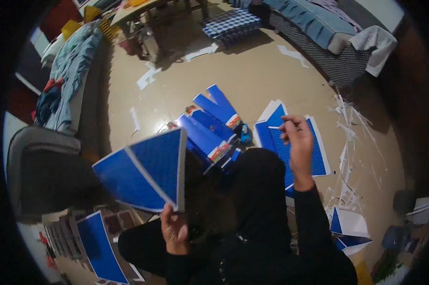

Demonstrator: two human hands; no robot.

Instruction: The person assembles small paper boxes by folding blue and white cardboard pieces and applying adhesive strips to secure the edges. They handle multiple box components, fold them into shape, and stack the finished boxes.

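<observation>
while the left hand (175,231) pinches the lower corner of a folded blue sheet (145,171), the sheet stands up and to the left of that hand, tilted, its white edge running down to the fingers. grip closed on the corner; the sheet's blue faces fan away from the hand toward the grey chair (43,166). right hand (296,135) raised over the floor, fingers pinched shut on a thin white strip (274,127) that sticks out to the left of the fingertips. directly beneath and around the right hand lies a flat stack of blue sheets (319,152) on the floor (252,76). between the two hands, more folded blue pieces (209,128) lie spread on the floor. white paper trimmings (354,142) scattered to the right of the stack. another blue sheet (98,247) lies at lower left, well apart from the left hand.
</observation>
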